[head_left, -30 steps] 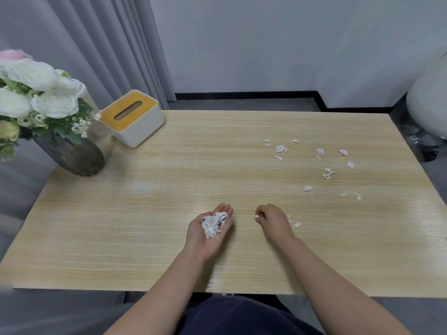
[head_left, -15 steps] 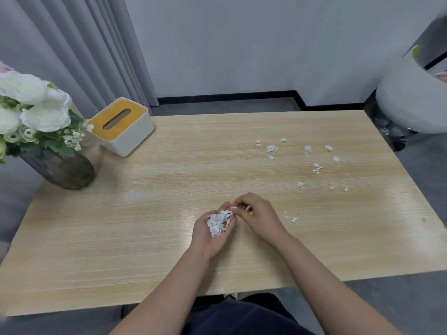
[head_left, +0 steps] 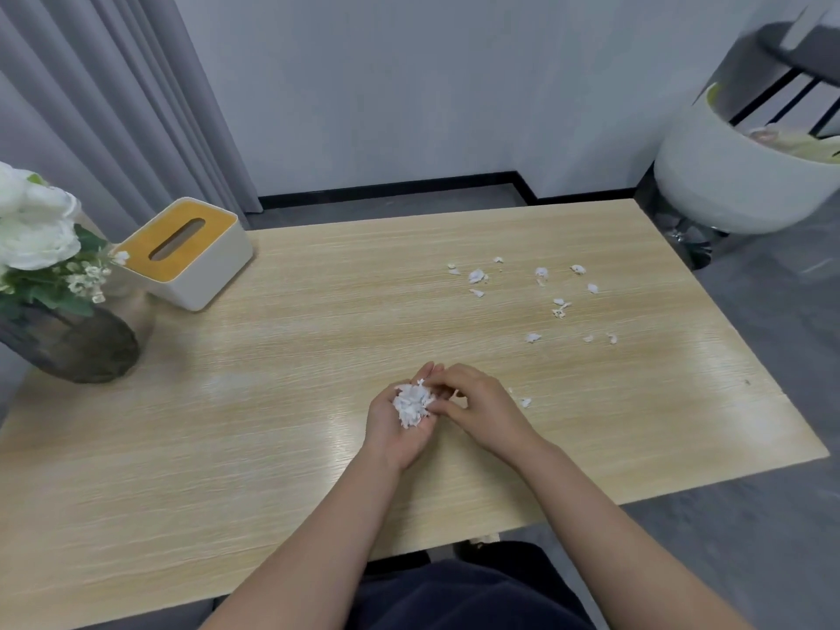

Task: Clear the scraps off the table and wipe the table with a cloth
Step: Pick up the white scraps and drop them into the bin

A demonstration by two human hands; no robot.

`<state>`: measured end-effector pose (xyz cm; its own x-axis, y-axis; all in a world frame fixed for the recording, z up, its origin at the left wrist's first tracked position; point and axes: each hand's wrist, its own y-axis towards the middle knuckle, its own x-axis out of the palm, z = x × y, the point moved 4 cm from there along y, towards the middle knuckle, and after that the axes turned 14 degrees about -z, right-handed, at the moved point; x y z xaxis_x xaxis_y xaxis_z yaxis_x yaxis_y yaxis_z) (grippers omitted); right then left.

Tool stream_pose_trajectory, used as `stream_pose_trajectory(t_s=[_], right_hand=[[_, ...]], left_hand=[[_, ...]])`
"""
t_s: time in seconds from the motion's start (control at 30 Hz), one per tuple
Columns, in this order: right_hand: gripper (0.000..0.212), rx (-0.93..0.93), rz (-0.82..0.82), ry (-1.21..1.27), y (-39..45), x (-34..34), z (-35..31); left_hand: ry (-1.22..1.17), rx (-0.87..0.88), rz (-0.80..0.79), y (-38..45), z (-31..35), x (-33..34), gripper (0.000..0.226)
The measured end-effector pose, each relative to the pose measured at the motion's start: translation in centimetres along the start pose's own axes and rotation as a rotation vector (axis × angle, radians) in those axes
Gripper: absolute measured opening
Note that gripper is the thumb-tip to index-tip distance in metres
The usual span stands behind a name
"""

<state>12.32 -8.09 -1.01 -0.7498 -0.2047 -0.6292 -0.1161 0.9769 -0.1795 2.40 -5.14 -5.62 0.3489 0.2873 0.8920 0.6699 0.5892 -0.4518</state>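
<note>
My left hand [head_left: 394, 441] lies palm up just above the wooden table [head_left: 254, 402], cupping a pile of white paper scraps [head_left: 411, 402]. My right hand [head_left: 484, 411] is pressed against it from the right, its curled fingertips pinching at the edge of the pile. Several loose scraps [head_left: 476, 276] lie scattered over the table's far right part. Two tiny scraps [head_left: 525, 402] lie just right of my right hand. No cloth is in view.
A white tissue box with a yellow lid [head_left: 186, 256] stands at the far left. A dark glass vase [head_left: 77, 343] with white flowers stands at the left edge. A white bin [head_left: 727, 184] stands on the floor past the table's far right corner.
My right hand carried a pinched scrap leftward from the table to the pile in my left palm. My view has shifted right, showing more of the bin.
</note>
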Motion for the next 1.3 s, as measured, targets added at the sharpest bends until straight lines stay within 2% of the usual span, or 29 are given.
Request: stream_pose_trajectory(t_s=[0.13,0.27,0.4,0.57,0.67,0.73,0.83,0.97,1.17,1.3], right_hand=[[0.028,0.007,0.024,0.072,-0.5,-1.2,1.3],[0.013,0.049,0.070,0.132,-1.2,-3.5,3.5],[0.006,0.051,0.001,0.111,-1.4,-5.2,4.9],[0.009,0.045,0.051,0.236,-2.2,-8.1,7.1],[0.007,0.085,0.094,0.216,-2.3,-9.8,9.8],[0.008,0.138,0.035,0.142,-2.1,-10.2,12.0],[0.018,0.245,-0.167,-0.055,-1.5,-9.4,15.3],[0.031,0.275,-0.361,-0.204,-0.9,-7.3,17.6],[0.039,0.171,-0.454,-0.286,-0.1,-6.0,17.6],[0.039,0.148,-0.444,-0.297,0.8,-5.5,17.6]], left_hand=[[0.011,-0.016,-0.004,0.8,-1.6,0.5,0.035],[-0.036,0.006,0.055,2.1,-3.3,0.8,0.037],[-0.071,0.007,0.033,3.5,-6.0,2.1,0.034],[-0.086,0.064,0.087,5.3,-7.4,2.3,0.036],[-0.077,0.083,0.122,5.8,-7.5,1.6,0.038],[-0.081,0.107,0.116,5.8,-7.4,1.5,0.038],[-0.079,0.165,0.056,5.8,-7.1,1.9,0.031],[-0.010,0.298,0.103,5.7,-7.2,1.9,0.060],[0.011,0.401,0.109,5.5,-7.0,1.1,0.073],[-0.018,0.435,0.113,5.4,-7.3,0.6,0.074]])
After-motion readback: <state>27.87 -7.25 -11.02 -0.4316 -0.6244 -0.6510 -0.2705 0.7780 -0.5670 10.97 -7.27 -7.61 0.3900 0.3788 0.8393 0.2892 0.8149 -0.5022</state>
